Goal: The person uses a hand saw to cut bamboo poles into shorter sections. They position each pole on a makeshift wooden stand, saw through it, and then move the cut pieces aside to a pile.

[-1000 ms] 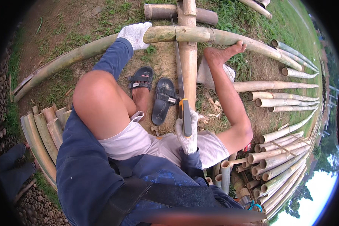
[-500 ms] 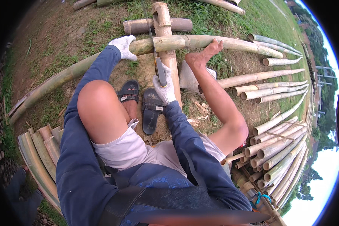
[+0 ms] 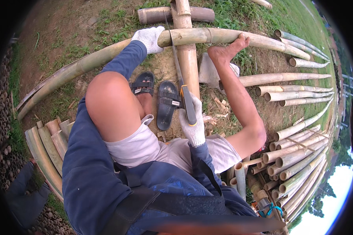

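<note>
A long bamboo pole (image 3: 82, 64) lies crosswise in front of me, resting over an upright-running bamboo support (image 3: 187, 68). My left hand (image 3: 149, 39), in a white knit glove, is wrapped round the pole just left of the saw blade. In my gloved right hand (image 3: 192, 121) is the grey and yellow handle of a hand saw (image 3: 188, 106). Its long thin blade (image 3: 175, 55) crosses the pole between my left hand and the support. My bare right foot (image 3: 228, 51) presses on the pole to the right of the support.
A dark bamboo crosspiece (image 3: 151, 15) lies under the support's far end. Two black sandals (image 3: 166, 111) are below, my left foot in one. A pale sack-like lump (image 3: 211, 70) sits by the support. Bamboo poles are stacked at right (image 3: 294, 156) and left (image 3: 43, 145); another person's legs (image 3: 23, 196) show lower left.
My right hand has drawn the saw back toward my body, so more blade shows on my side of the pole. My left hand keeps its grip; the whole view has shifted slightly.
</note>
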Action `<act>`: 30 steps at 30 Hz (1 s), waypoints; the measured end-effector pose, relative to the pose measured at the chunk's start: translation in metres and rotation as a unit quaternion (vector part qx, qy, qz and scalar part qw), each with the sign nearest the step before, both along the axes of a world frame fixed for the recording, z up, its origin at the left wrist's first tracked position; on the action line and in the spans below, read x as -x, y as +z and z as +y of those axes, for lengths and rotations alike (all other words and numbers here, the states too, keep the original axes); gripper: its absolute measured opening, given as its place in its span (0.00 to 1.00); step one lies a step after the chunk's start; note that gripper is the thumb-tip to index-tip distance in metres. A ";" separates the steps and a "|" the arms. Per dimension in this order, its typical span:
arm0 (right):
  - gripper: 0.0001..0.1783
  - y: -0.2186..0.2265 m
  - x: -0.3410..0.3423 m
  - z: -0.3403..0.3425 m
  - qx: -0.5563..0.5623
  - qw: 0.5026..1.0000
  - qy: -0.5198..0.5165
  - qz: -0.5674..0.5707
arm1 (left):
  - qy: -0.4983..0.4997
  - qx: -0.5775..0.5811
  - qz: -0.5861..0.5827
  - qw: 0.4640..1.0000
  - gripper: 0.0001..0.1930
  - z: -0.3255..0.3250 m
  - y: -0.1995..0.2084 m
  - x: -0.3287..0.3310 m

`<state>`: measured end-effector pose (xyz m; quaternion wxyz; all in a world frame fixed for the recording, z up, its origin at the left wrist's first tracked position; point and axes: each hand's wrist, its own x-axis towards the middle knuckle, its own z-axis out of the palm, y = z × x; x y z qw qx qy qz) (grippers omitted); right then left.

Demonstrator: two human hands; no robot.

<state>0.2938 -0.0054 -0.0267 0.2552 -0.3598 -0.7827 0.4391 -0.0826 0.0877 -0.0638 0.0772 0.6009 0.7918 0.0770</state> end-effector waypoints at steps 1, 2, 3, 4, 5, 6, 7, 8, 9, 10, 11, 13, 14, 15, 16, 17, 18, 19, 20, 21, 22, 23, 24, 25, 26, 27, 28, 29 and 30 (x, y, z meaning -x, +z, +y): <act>0.38 0.013 -0.024 -0.022 0.004 0.999 -0.006 -0.039 | 0.007 -0.001 -0.014 1.000 0.30 0.000 0.000 0.000; 0.37 0.027 -0.046 -0.040 0.009 0.998 -0.002 -0.055 | 0.013 -0.001 -0.019 1.000 0.29 0.000 0.000 0.001; 0.36 0.039 -0.061 -0.052 0.016 0.998 0.003 -0.053 | 0.015 -0.006 -0.018 1.000 0.29 0.001 -0.001 0.001; 0.35 0.048 -0.066 -0.056 0.019 0.998 0.010 -0.057 | 0.010 0.006 -0.015 1.000 0.29 0.001 -0.001 0.001; 0.35 0.051 -0.060 -0.050 0.032 0.997 0.018 -0.068 | 0.016 0.020 -0.017 1.000 0.31 0.002 -0.002 0.001; 0.35 0.052 -0.045 -0.037 0.029 0.996 0.012 -0.085 | 0.022 0.026 -0.014 0.999 0.32 0.003 -0.003 0.002; 0.36 0.046 -0.018 -0.016 -0.005 0.999 0.006 -0.036 | 0.023 0.028 -0.013 0.999 0.33 0.003 -0.004 0.001; 0.37 0.033 0.014 0.011 0.063 0.997 -0.008 -0.050 | 0.019 0.021 -0.010 1.000 0.34 0.003 -0.004 0.001; 0.36 0.018 0.050 0.038 0.062 0.998 -0.007 -0.007 | 0.019 0.028 -0.012 0.999 0.35 0.003 -0.005 0.000; 0.36 0.001 0.082 0.066 0.049 0.999 0.004 -0.004 | 0.019 0.018 -0.005 1.000 0.35 0.003 -0.004 -0.001; 0.35 -0.015 0.109 0.086 0.007 0.998 0.008 0.058 | 0.022 0.017 0.010 1.000 0.36 0.003 -0.002 -0.002; 0.34 -0.040 0.130 0.104 -0.042 0.995 0.009 0.094 | 0.027 0.028 0.007 0.999 0.37 0.002 0.003 -0.005; 0.34 -0.050 0.131 0.101 -0.007 0.998 -0.008 0.057 | 0.029 0.043 0.013 0.999 0.38 0.003 0.006 -0.005; 0.34 -0.059 0.125 0.094 -0.004 0.998 -0.028 0.051 | 0.017 0.057 -0.002 0.998 0.39 0.001 0.008 -0.008; 0.34 -0.065 0.116 0.084 -0.006 0.998 -0.041 0.046 | 0.018 0.071 -0.010 0.997 0.40 0.000 0.011 -0.011; 0.33 -0.070 0.109 0.076 -0.020 0.996 -0.048 0.078 | 0.012 0.055 -0.013 0.998 0.41 -0.004 0.011 -0.015; 0.33 -0.075 0.104 0.071 -0.023 0.995 -0.050 0.082 | 0.015 0.077 -0.008 0.997 0.40 -0.006 0.012 -0.018; 0.33 -0.078 0.097 0.063 0.010 0.997 -0.054 0.058 | 0.023 0.086 -0.015 0.996 0.41 -0.008 0.013 -0.019; 0.33 -0.079 0.090 0.058 -0.022 0.996 -0.040 0.080 | 0.020 0.078 -0.026 0.996 0.41 -0.008 0.012 -0.020; 0.33 -0.080 0.087 0.055 0.014 0.996 -0.057 0.062 | 0.017 0.059 -0.029 0.998 0.42 -0.010 0.011 -0.019; 0.33 -0.079 0.085 0.054 0.017 0.996 -0.059 0.065 | 0.005 0.044 -0.029 0.999 0.43 -0.010 0.008 -0.019; 0.33 -0.078 0.085 0.054 0.028 0.995 -0.069 0.061 | -0.001 0.017 -0.026 1.000 0.43 -0.011 0.006 -0.018; 0.33 -0.074 0.087 0.056 0.002 0.997 -0.050 0.059 | 0.003 0.019 -0.017 1.000 0.43 -0.011 0.003 -0.017; 0.34 -0.069 0.089 0.058 0.000 0.998 -0.048 0.038 | 0.006 0.015 -0.023 1.000 0.43 -0.011 0.001 -0.016; 0.34 -0.062 0.092 0.060 0.011 0.999 -0.051 0.003 | 0.014 0.041 -0.022 0.999 0.43 -0.010 0.000 -0.016; 0.32 -0.053 0.095 0.062 0.009 0.999 -0.053 0.008 | 0.012 0.040 -0.023 0.999 0.44 -0.009 0.000 -0.016; 0.32 -0.044 0.098 0.065 -0.007 0.998 -0.045 0.046 | 0.012 0.038 -0.025 0.999 0.43 -0.009 0.000 -0.016; 0.31 -0.035 0.100 0.067 -0.005 0.997 -0.041 0.066 | 0.004 0.012 -0.029 1.000 0.43 -0.009 0.001 -0.017; 0.31 -0.026 0.098 0.068 -0.022 0.995 -0.026 0.095 | 0.005 0.017 -0.034 0.999 0.43 -0.011 0.002 -0.018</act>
